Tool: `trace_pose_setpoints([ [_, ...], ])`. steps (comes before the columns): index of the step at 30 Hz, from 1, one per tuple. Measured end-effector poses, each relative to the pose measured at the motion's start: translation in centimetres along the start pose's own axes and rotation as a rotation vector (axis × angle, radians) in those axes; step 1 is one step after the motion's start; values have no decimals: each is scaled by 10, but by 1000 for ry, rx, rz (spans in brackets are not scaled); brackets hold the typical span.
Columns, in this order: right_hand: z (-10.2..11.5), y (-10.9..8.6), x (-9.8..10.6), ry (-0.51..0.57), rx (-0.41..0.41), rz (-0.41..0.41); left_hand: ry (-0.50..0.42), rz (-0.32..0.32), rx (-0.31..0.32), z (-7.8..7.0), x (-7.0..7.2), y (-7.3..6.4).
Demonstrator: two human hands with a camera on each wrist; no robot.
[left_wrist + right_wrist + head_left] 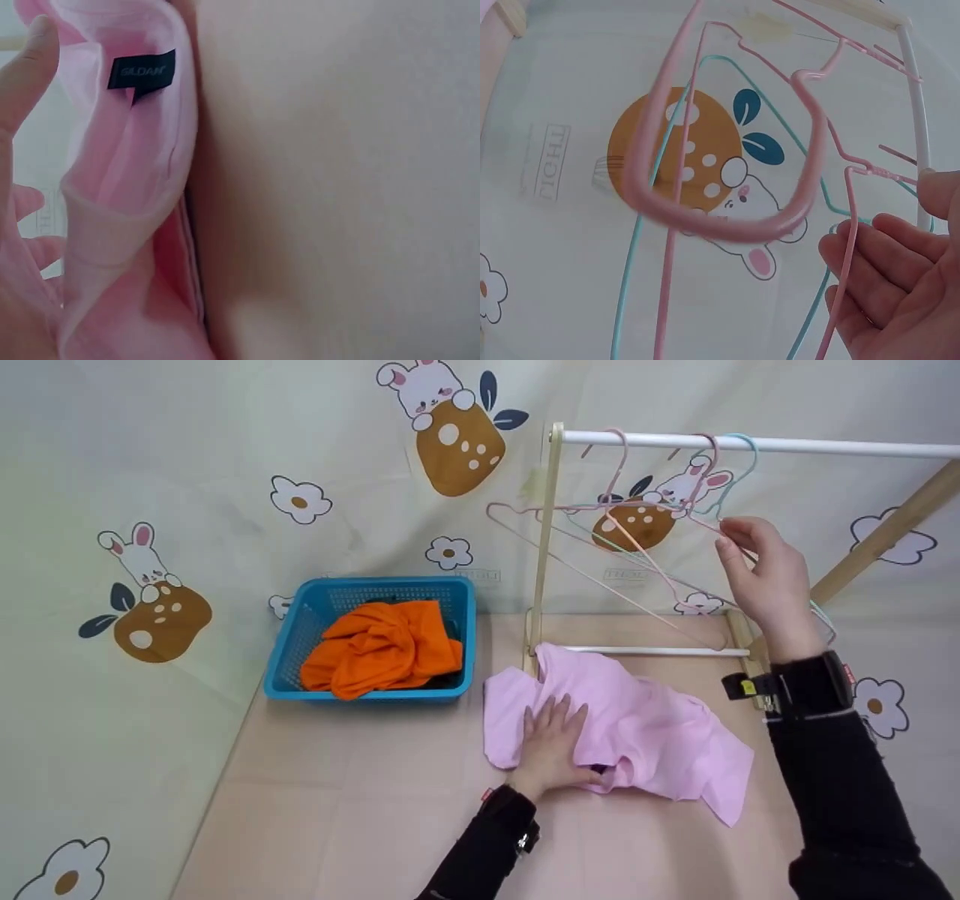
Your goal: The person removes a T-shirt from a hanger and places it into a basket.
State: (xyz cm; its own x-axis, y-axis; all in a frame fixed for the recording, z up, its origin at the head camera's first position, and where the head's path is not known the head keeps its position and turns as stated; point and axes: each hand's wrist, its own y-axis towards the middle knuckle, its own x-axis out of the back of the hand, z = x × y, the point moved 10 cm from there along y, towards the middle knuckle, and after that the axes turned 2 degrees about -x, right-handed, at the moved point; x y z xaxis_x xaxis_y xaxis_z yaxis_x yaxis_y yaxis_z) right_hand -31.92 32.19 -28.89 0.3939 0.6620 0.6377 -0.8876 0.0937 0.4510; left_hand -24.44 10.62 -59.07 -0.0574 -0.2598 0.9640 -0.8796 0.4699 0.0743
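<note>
A pink T-shirt (675, 735) lies crumpled on the table, its collar with a dark label (142, 73) facing the left wrist camera. My left hand (551, 746) rests on the shirt with its fingers spread. Up at the rack, my right hand (769, 581) is beside the shoulder of a pink hanger (849, 247). Its fingers reach behind the wire while the thumb stays apart from them. Another pink hanger (611, 570) and a light-blue hanger (750, 457) hang from the same white rod (840, 446).
Left of the rack stands a blue basket (281, 660) with an orange cloth (382, 645) and darker cloth under it. The rack's wooden post (547, 532) rises behind the shirt, and a lower white bar (660, 651) crosses near the table. A patterned sheet (247, 450) covers the wall.
</note>
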Motion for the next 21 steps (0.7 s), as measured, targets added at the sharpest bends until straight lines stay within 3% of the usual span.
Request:
trace_pose_setpoints([
  [9,-9,-34,17,-47,138,-142,54,110,73,7,-31,-5],
  [14,-13,-56,25,-68,224,-210,96,115,104,13,-37,-7],
  [21,-19,-79,24,-70,332,-208,115,97,132,14,-34,-8],
])
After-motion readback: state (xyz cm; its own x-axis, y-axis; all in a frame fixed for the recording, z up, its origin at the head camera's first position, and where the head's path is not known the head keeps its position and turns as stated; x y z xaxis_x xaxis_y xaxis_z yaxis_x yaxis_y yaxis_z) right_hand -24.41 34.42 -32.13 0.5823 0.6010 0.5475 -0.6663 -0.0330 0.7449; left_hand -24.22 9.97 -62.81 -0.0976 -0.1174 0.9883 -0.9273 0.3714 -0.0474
